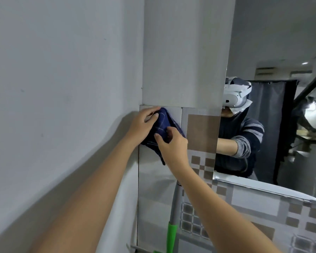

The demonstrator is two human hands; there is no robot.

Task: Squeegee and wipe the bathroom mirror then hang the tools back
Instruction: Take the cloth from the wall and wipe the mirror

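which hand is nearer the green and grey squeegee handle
Right. The right hand grips the blue cloth against the wall tiles, almost directly above the squeegee handle. The left hand holds the same cloth higher up and further left.

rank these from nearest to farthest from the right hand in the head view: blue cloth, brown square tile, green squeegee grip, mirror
1. blue cloth: pinched in the right hand, against the wall.
2. brown square tile: just right of the hand.
3. mirror: farther right, past the tile.
4. green squeegee grip: far below, under the forearm.
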